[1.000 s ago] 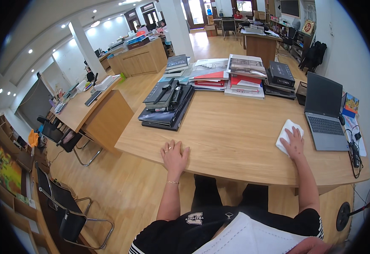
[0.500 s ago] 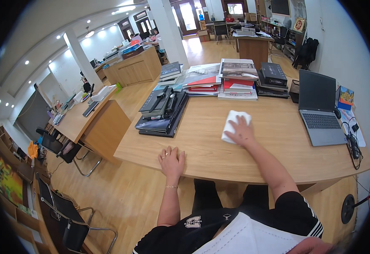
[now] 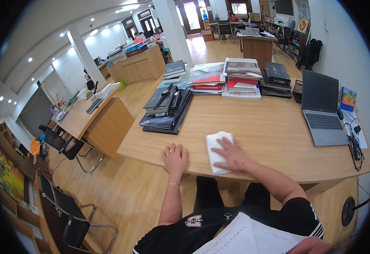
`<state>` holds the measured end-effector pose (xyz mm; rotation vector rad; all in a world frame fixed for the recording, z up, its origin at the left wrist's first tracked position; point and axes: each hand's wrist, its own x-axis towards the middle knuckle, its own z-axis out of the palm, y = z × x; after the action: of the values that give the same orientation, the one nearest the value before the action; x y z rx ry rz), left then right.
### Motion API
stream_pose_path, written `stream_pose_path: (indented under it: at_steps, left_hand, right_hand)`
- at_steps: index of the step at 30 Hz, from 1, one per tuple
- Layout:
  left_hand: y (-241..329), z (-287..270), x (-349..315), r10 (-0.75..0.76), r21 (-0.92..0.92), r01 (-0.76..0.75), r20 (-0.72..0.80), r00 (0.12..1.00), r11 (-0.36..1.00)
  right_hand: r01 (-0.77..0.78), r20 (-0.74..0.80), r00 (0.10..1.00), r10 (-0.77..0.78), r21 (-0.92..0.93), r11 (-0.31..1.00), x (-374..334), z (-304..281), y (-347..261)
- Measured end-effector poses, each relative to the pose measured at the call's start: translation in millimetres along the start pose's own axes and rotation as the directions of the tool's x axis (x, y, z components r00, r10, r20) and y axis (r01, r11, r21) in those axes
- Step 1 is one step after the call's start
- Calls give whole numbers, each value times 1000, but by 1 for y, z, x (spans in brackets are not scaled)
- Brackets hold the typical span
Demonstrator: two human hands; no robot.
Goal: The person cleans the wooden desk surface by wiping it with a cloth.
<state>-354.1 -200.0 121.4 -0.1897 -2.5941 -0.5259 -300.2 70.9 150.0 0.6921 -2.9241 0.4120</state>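
My right hand lies on a folded white cloth near the front edge of the wooden desk. Its fingers are spread flat over the cloth, pressing it to the desktop rather than gripping it. To its left, my left hand rests palm down at the desk's front edge, fingers stretched out and a ring on one of them. It holds nothing. Just beyond the left hand is a stack of dark books and folders, topped by a black device.
Piles of magazines and red folders line the desk's far side, with dark boxes beside them. An open laptop stands at right, near a power strip with black cables. Black chairs and another desk are at left.
My right hand has moved left and toward me, and the white cloth has slid along under it. My left hand stays at the front edge. The view has shifted slightly.
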Motion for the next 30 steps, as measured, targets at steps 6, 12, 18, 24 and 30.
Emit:
stream_pose_path:
  at_steps: [6,12,18,24,30]
  left_hand:
    - [0,-2,0,-4,4,4,5,1000,1000]
    - [-2,0,0,-6,5,6,-2,1000,1000]
    - [2,2,1,12,6,-12,-14,1000,1000]
    - [-1,2,1,15,3,-15,-68,998,1000]
    - [1,1,3,7,-8,-8,-73,997,1000]
  right_hand:
    - [-377,-78,925,372,-59,924,-55,-34,83]
    - [-663,-264,734,626,-76,745,-105,-52,173]
    - [-800,-320,575,753,-29,599,-99,-65,217]
    - [-799,-306,586,751,-61,599,-14,-48,215]
    - [-615,-264,774,575,-99,782,100,-7,163]
